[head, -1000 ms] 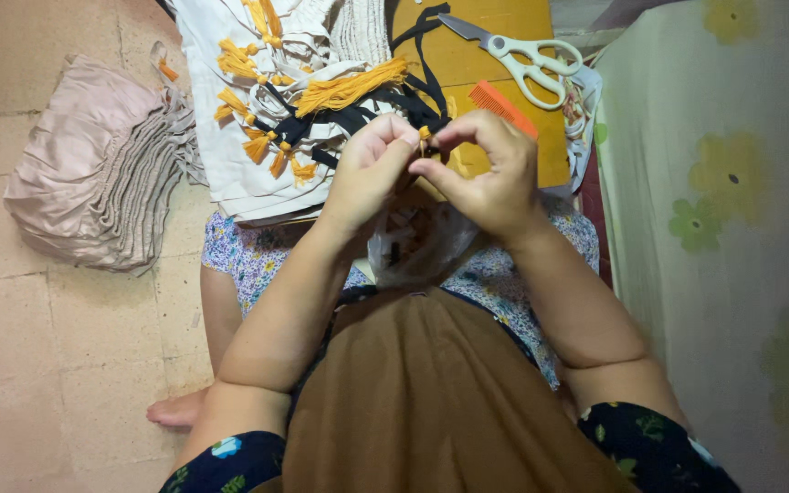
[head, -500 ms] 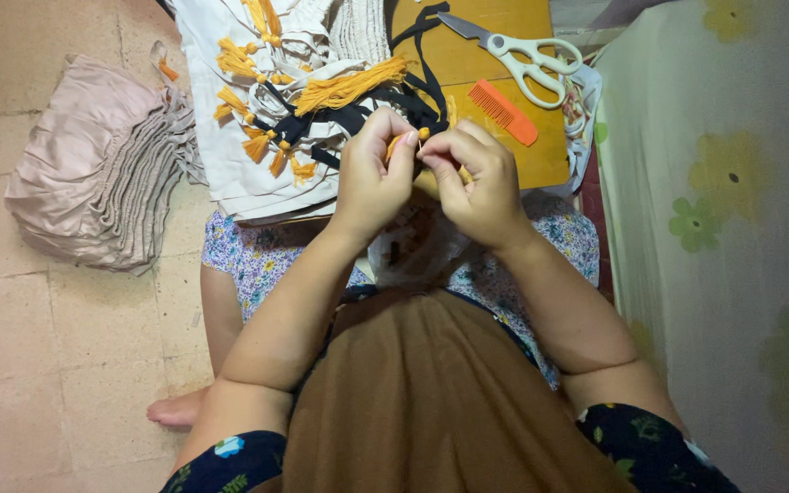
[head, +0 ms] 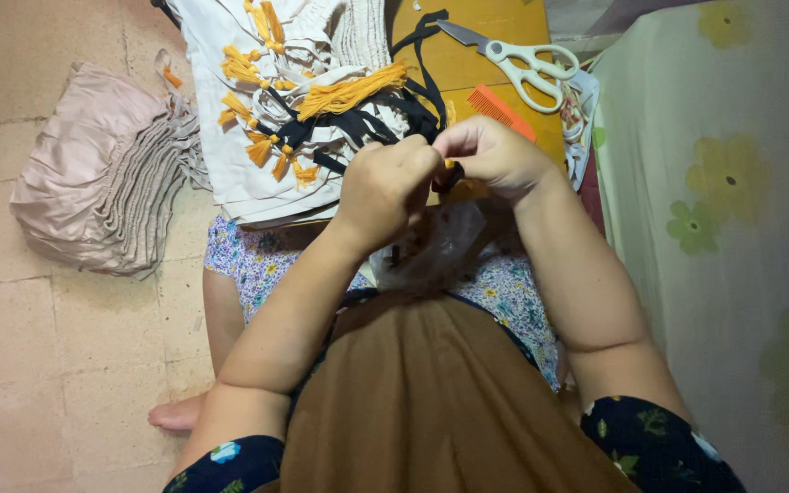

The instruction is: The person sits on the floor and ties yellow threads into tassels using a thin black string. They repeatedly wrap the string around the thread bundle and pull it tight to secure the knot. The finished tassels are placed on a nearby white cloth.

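While a second ago the fingertips met loosely, the left hand [head: 393,183] and right hand [head: 495,155] have now drawn tight together, both pinching a small orange tassel [head: 450,164] just below the orange comb [head: 500,111]. White scissors [head: 527,64] lie beyond that comb (untouched); the pinch suggests knotting is underway.
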